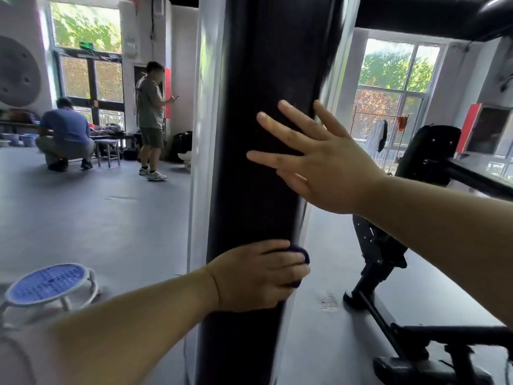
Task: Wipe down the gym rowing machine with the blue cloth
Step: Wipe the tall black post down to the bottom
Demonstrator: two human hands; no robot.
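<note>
Two hands touch the black upright [249, 79]. Your left hand [255, 276] grips the blue cloth [301, 252]; your right hand [319, 162] lies flat, fingers spread.

Left hand [258, 273] low, forearm extended, fingers curled round blue cloth [301, 252] — right hand [327, 165] raised higher, fingers straight and spread, palm facing away.
</note>
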